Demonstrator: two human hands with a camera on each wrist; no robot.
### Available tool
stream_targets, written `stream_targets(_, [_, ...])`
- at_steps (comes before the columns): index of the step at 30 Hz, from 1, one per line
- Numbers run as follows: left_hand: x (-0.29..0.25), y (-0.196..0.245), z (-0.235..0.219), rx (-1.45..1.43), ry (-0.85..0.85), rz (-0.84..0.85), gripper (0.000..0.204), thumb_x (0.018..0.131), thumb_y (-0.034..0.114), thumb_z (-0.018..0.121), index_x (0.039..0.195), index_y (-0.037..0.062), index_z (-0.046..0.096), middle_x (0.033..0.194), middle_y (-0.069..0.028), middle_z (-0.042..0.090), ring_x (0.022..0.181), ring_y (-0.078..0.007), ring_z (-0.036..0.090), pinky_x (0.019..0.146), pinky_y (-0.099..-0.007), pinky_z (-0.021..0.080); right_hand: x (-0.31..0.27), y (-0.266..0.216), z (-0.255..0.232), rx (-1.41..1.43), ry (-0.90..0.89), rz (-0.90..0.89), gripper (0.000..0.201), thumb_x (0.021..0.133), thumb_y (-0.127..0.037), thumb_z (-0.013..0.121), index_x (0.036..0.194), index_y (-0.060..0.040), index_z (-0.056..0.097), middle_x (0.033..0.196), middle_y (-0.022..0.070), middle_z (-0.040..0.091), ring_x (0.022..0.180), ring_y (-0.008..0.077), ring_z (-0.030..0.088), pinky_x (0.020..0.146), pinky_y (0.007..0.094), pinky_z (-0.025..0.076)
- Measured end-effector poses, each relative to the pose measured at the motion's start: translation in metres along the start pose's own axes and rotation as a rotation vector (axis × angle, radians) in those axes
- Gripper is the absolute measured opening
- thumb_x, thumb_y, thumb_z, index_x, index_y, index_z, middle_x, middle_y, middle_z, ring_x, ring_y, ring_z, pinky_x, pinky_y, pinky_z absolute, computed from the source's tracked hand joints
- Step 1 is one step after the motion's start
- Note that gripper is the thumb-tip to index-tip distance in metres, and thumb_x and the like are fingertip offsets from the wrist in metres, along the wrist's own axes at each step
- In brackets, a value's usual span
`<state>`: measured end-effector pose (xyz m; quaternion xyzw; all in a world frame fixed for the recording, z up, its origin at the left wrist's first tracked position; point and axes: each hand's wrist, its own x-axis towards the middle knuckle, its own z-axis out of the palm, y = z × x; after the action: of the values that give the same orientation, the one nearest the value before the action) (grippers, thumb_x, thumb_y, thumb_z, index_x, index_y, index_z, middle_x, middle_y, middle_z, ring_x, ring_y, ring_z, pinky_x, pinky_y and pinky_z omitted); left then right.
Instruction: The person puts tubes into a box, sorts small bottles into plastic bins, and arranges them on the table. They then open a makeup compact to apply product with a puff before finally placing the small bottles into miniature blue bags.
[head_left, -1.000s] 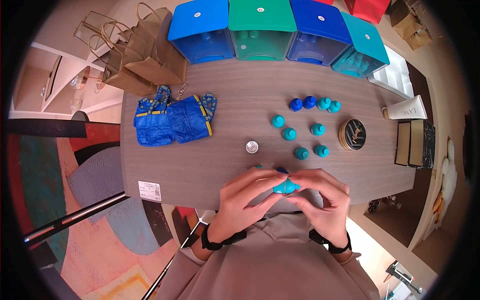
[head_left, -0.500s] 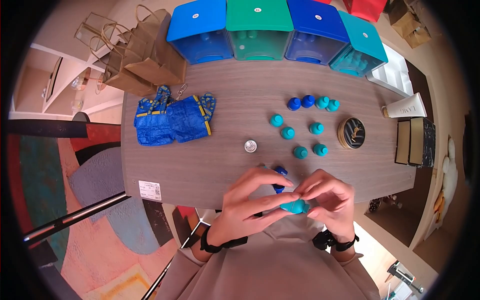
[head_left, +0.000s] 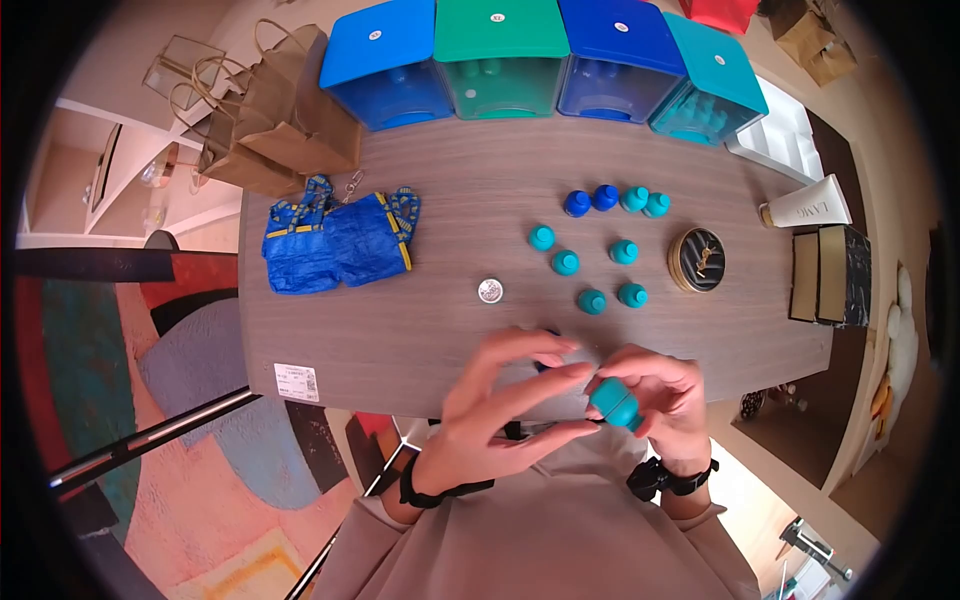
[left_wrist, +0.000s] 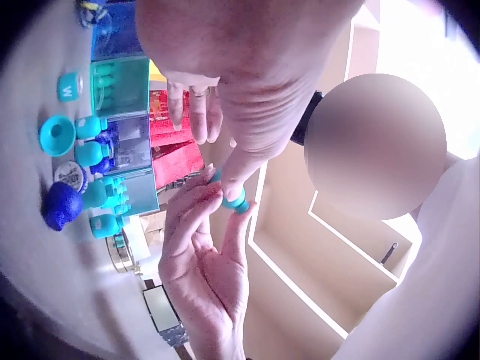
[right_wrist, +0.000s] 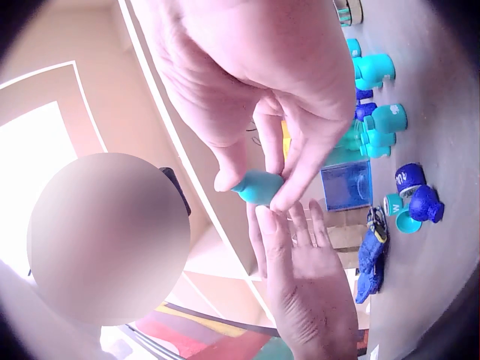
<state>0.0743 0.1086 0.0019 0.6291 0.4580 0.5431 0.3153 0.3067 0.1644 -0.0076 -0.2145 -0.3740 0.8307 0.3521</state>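
Note:
My right hand (head_left: 672, 402) pinches a small teal bottle-shaped piece (head_left: 615, 402) with a seam round its middle, held over the table's near edge. The left hand (head_left: 480, 415) has its fingers extended towards the piece, the fingertips right beside it. From the right wrist, the teal piece shows between the right thumb and fingers, with the left fingertips just below. Down on the table, a tilted dark blue piece (right_wrist: 426, 204), an upright dark blue one (right_wrist: 410, 178), a hollow teal half (right_wrist: 409, 220) and a teal piece marked W (right_wrist: 392, 204) stand close together.
Several teal pieces (head_left: 565, 263) and two dark blue ones (head_left: 605, 197) stand mid-table, left of a round black-and-gold case (head_left: 697, 260). A small silvery disc (head_left: 490, 290) and a blue bag (head_left: 340, 243) lie leftward. Coloured bins (head_left: 500, 85) line the back.
The teal piece, earlier held between both hands, has moved right and tilted in the right hand's pinch. The left fingers have spread and loosened from it. The head view has shifted slightly.

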Motion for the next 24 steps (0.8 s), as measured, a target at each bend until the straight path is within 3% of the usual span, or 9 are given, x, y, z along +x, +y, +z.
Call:
stream_targets(3, [0.002, 0.001, -0.014, 0.105, 0.030, 0.065, 0.084, 0.065, 0.009, 0.107, 0.139, 0.0044, 0.067, 0.137, -0.0214, 0.061, 0.121, -0.0303, 0.066, 0.100, -0.0430, 0.059, -0.006, -0.006, -0.004, -0.105, 0.094, -0.036, 0.064, 0.090, -0.024, 0.094, 0.136, 0.0121, 0.068, 0.128, 0.0227, 0.072, 0.116, 0.0330, 0.073, 0.094, 0.0474, 0.066])
stream_targets(5, [0.001, -0.001, -0.018, 0.051, 0.190, 0.020, 0.073, 0.065, 0.006, 0.105, 0.129, 0.0032, 0.071, 0.130, -0.0199, 0.066, 0.117, -0.0305, 0.071, 0.093, -0.0427, 0.062, -0.008, -0.007, -0.007, -0.123, 0.133, -0.105, 0.071, 0.089, -0.036, 0.094, 0.136, 0.0116, 0.069, 0.125, 0.0228, 0.072, 0.108, 0.0315, 0.075, 0.089, 0.0438, 0.068])
stream_targets(8, [-0.002, -0.010, -0.033, 0.140, 0.179, 0.034, 0.071, 0.071, 0.000, 0.100, 0.133, 0.0028, 0.065, 0.131, -0.0198, 0.063, 0.119, -0.0302, 0.066, 0.095, -0.0436, 0.059, -0.012, -0.012, -0.005, -0.194, 0.203, -0.109, 0.075, 0.089, -0.044, 0.093, 0.134, 0.0117, 0.069, 0.119, 0.0219, 0.073, 0.102, 0.0290, 0.076, 0.088, 0.0423, 0.067])
stream_targets(11, [-0.003, -0.020, -0.035, 0.196, 0.213, 0.033, 0.063, 0.078, -0.006, 0.091, 0.134, 0.0013, 0.062, 0.131, -0.0195, 0.061, 0.118, -0.0292, 0.062, 0.097, -0.0429, 0.056, -0.016, -0.013, -0.005, -0.206, 0.247, -0.103, 0.072, 0.093, -0.042, 0.090, 0.136, 0.0119, 0.068, 0.115, 0.0206, 0.074, 0.099, 0.0279, 0.076, 0.088, 0.0427, 0.067])
stream_targets(15, [0.000, -0.033, -0.037, 0.271, 0.255, -0.138, 0.048, 0.086, -0.006, 0.084, 0.131, 0.0005, 0.067, 0.133, -0.0164, 0.063, 0.114, -0.0257, 0.063, 0.100, -0.0392, 0.053, -0.021, -0.016, -0.013, -0.267, 0.292, -0.081, 0.068, 0.095, -0.040, 0.088, 0.134, 0.0123, 0.070, 0.111, 0.0192, 0.074, 0.098, 0.0260, 0.076, 0.088, 0.0404, 0.066])
stream_targets(18, [0.003, -0.041, -0.037, 0.318, 0.214, -0.226, 0.043, 0.090, -0.004, 0.081, 0.131, 0.0021, 0.070, 0.133, -0.0134, 0.064, 0.111, -0.0235, 0.063, 0.099, -0.0364, 0.052, -0.024, -0.019, -0.022, -0.447, 0.257, -0.028, 0.051, 0.098, -0.025, 0.087, 0.133, 0.0100, 0.072, 0.116, 0.0170, 0.074, 0.100, 0.0242, 0.076, 0.087, 0.0380, 0.065])
stream_targets(20, [0.003, -0.045, -0.034, 0.322, 0.202, -0.278, 0.042, 0.091, -0.002, 0.080, 0.132, 0.0032, 0.071, 0.133, -0.0121, 0.064, 0.110, -0.0226, 0.063, 0.098, -0.0350, 0.051, -0.024, -0.017, -0.018, -0.802, 0.393, 0.028, 0.038, 0.096, -0.003, 0.081, 0.132, 0.0082, 0.074, 0.121, 0.0156, 0.073, 0.100, 0.0236, 0.076, 0.087, 0.0363, 0.063])
stream_targets(21, [0.003, -0.047, -0.032, 0.317, 0.201, -0.313, 0.043, 0.091, -0.001, 0.081, 0.133, 0.0044, 0.071, 0.132, -0.0113, 0.064, 0.108, -0.0218, 0.062, 0.096, -0.0342, 0.051, -0.023, -0.016, -0.017, -0.801, 0.392, 0.029, 0.038, 0.096, -0.003, 0.081, 0.132, 0.0082, 0.074, 0.121, 0.0156, 0.073, 0.100, 0.0236, 0.076, 0.087, 0.0363, 0.063])
stream_targets(24, [0.002, -0.049, -0.027, 0.343, 0.192, -0.353, 0.045, 0.091, 0.002, 0.083, 0.134, 0.0058, 0.072, 0.128, -0.0099, 0.063, 0.103, -0.0202, 0.061, 0.092, -0.0329, 0.050, -0.016, -0.008, -0.012, -1.260, 0.343, -0.066, 0.042, 0.089, 0.011, 0.071, 0.130, 0.0094, 0.072, 0.121, 0.0184, 0.067, 0.095, 0.0283, 0.073, 0.080, 0.0375, 0.060])
